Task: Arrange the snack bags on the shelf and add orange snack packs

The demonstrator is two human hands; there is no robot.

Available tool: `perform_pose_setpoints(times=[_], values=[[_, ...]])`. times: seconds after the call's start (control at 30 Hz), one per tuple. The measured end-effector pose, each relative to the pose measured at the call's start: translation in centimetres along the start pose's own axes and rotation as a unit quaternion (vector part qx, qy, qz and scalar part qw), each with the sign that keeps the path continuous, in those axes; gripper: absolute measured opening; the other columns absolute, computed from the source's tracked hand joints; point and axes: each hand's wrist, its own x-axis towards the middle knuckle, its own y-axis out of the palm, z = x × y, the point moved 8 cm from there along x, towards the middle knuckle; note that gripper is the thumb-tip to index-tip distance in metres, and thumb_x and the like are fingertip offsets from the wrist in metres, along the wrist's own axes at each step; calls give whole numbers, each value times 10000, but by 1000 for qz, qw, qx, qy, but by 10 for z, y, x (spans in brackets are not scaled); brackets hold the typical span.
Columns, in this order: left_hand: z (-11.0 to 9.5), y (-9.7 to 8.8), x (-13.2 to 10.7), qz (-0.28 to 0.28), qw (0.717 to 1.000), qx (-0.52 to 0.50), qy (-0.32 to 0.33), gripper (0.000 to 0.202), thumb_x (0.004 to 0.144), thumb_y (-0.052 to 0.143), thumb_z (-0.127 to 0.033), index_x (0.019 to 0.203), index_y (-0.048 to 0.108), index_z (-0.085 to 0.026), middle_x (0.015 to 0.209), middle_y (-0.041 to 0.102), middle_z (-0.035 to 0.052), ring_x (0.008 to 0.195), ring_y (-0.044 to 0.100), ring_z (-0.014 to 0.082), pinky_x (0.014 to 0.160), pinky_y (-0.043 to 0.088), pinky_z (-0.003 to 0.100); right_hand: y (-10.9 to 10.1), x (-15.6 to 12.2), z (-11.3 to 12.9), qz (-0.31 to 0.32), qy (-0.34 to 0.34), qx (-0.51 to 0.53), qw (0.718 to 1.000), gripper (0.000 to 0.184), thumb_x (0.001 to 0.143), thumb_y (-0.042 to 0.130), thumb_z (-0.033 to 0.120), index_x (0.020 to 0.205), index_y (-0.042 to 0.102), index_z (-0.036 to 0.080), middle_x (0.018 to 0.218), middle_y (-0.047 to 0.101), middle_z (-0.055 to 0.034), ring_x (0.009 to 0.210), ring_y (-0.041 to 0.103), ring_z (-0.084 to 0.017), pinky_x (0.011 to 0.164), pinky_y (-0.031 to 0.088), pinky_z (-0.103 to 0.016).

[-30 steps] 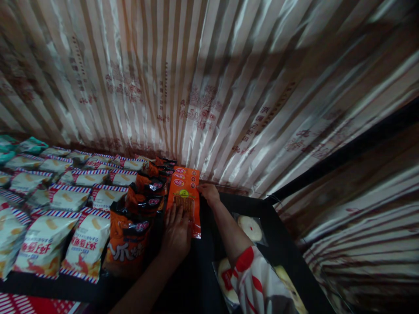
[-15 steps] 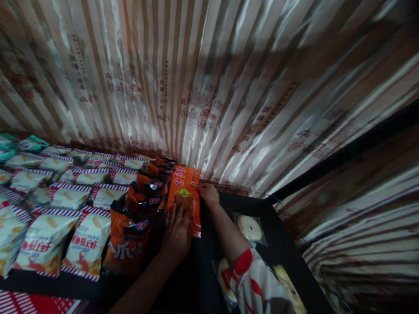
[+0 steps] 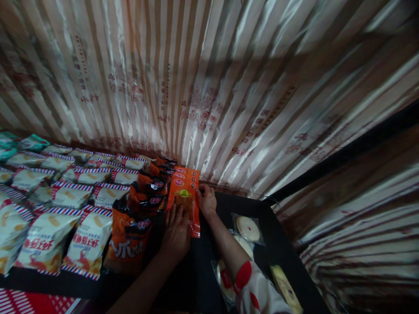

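Note:
Overlapping orange snack packets (image 3: pixel 184 185), with a see-through window showing brown strips, lie on the black tabletop. My left hand (image 3: pixel 176 233) rests flat on the lower part of the top packet, its fingers stretched out over the window. At the packets' upper right edge is my right hand (image 3: pixel 207 203), fingers bent and closed at that edge; the fingertips are partly hidden. Just left of the packets runs a row of orange-and-black snack bags (image 3: pixel 128 242), the nearest one standing close to my left wrist.
White snack bags (image 3: pixel 87 240) with striped edges fill the left side in rows, with green bags (image 3: pixel 33 142) behind. Round wrapped pastries (image 3: pixel 249 228) and a yellow wrapped item (image 3: pixel 285 288) lie right. A striped curtain (image 3: pixel 203 87) hangs behind; a red basket (image 3: pixel 36 302) is lower left.
My right hand has curled its fingers more and shifted slightly down along the packets' edge. My right forearm has moved a little, uncovering another round pastry. My left hand stays in place.

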Motion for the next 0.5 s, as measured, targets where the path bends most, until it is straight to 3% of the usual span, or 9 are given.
perform_pose_setpoints(times=[0.13, 0.23, 0.37, 0.5], values=[[1, 0, 0, 11, 1000, -1, -7, 436, 894, 399, -213, 1295, 539, -113, 1443, 410, 136, 1388, 238, 327, 1128, 216, 495, -4, -8, 24, -31, -136, -48, 989, 330, 864, 479, 220, 1164, 615, 187, 1237, 540, -115, 1120, 497, -228, 963, 430, -354], [0, -1, -1, 19, 1000, -4, -7, 458, 885, 404, -204, 1320, 513, -112, 1455, 390, 137, 1392, 227, 329, 1127, 214, 495, 3, -15, 43, -8, -207, -56, 977, 355, 881, 443, 193, 1188, 620, 167, 1305, 526, -115, 1166, 459, -233, 1012, 399, -369], [0, -1, -2, 25, 1000, -10, -10, 482, 875, 407, -193, 1346, 484, -122, 1472, 366, 129, 1395, 218, 326, 1124, 219, 495, 18, -25, 58, 30, -242, -62, 968, 382, 909, 452, 292, 1234, 604, 162, 1382, 484, -114, 1301, 362, -259, 1057, 356, -407], [0, 0, -2, 30, 999, -12, -8, 497, 866, 419, -201, 1355, 474, -133, 1491, 332, 123, 1399, 206, 326, 1131, 187, 513, 29, -32, 59, 72, -228, -93, 967, 449, 928, 424, 404, 1323, 526, 216, 1470, 382, -107, 1402, 213, -274, 1071, 308, -447]])
